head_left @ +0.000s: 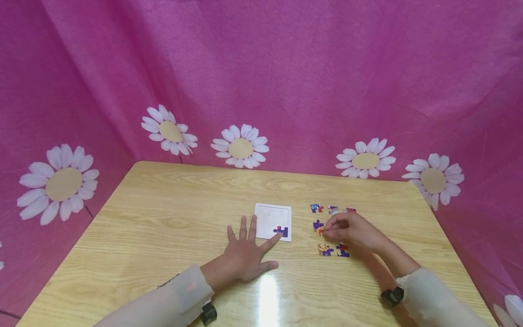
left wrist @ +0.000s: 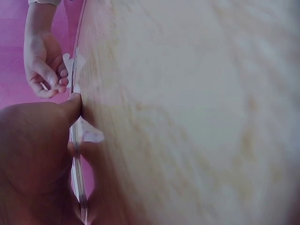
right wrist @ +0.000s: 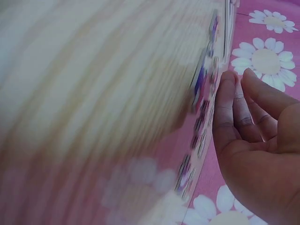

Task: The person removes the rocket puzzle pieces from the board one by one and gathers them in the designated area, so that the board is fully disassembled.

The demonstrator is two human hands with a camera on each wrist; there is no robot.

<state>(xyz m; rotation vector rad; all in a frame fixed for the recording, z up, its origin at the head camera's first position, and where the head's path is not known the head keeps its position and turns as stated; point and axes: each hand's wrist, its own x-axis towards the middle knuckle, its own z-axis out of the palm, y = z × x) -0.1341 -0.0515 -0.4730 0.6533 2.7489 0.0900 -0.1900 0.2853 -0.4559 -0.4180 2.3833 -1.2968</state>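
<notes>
In the head view, my left hand (head_left: pixel 245 256) lies palm down with spread fingers. Its index fingertip rests on a purple jigsaw piece (head_left: pixel 282 230) in the lower right corner of a white square puzzle tray (head_left: pixel 267 220). My right hand (head_left: pixel 352 230) is bent beside a purple-and-orange jigsaw piece (head_left: pixel 318 225), thumb and fingertips close together. The right wrist view shows a narrow gap between the thumb and fingers of the right hand (right wrist: pixel 258 122), with no piece visible there. Whether the fingertips touch the piece, I cannot tell.
Loose jigsaw pieces lie right of the tray: a blue-and-red piece (head_left: pixel 316 208), a pale one (head_left: pixel 333 210), an orange one (head_left: pixel 325 250) and a red-and-purple one (head_left: pixel 342 250). Another is partly behind the right hand. A pink flowered curtain (head_left: pixel 278 91) surrounds the wooden table (head_left: pixel 171 218).
</notes>
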